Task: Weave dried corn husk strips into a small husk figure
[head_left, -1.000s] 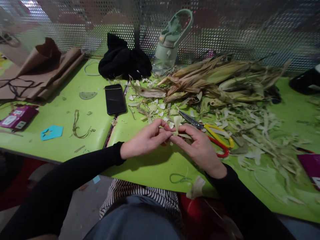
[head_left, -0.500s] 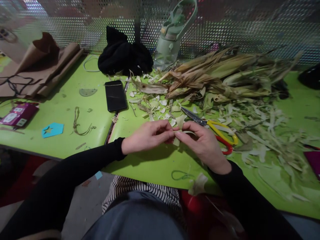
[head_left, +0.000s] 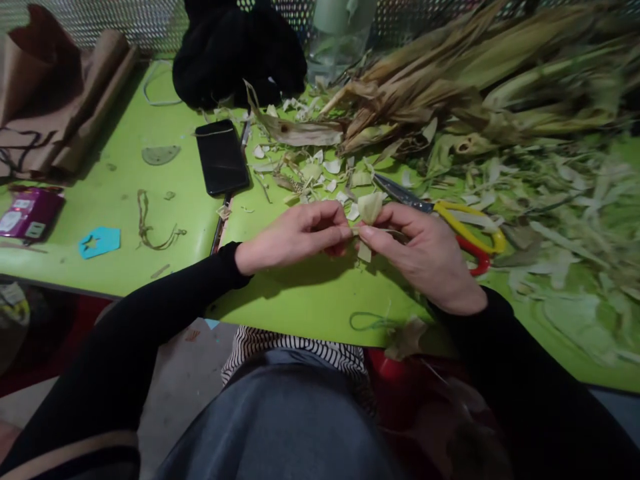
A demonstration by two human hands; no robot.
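Between my fingertips is a small pale corn husk piece point(head_left: 371, 207), its wider end fanning upward and a short end hanging below. My left hand point(head_left: 305, 233) pinches a thin strip of it at the pinched middle. My right hand point(head_left: 425, 250) grips the same husk piece with thumb and forefinger, and a narrow strip trails beneath those fingers. Both hands meet just above the green table point(head_left: 295, 297). Scissors point(head_left: 425, 205) with yellow and red handles lie beyond my right hand, blades pointing to the far left. White and pale green husk scraps point(head_left: 325, 167) lie beyond my fingers.
A heap of dry corn husks point(head_left: 450, 80) fills the back right, with shredded strips point(head_left: 565, 260) in front. Leftward lie a phone point(head_left: 223, 158), blue paper point(head_left: 103, 242), a purple box point(head_left: 31, 212) and brown paper point(head_left: 100, 100). Black cloth point(head_left: 240, 57) stands beside a bottle point(head_left: 340, 33).
My view has tilted down and come closer, so things sit higher in the picture. Both hands keep hold of the husk piece; its upper end now looks wider and more rounded.
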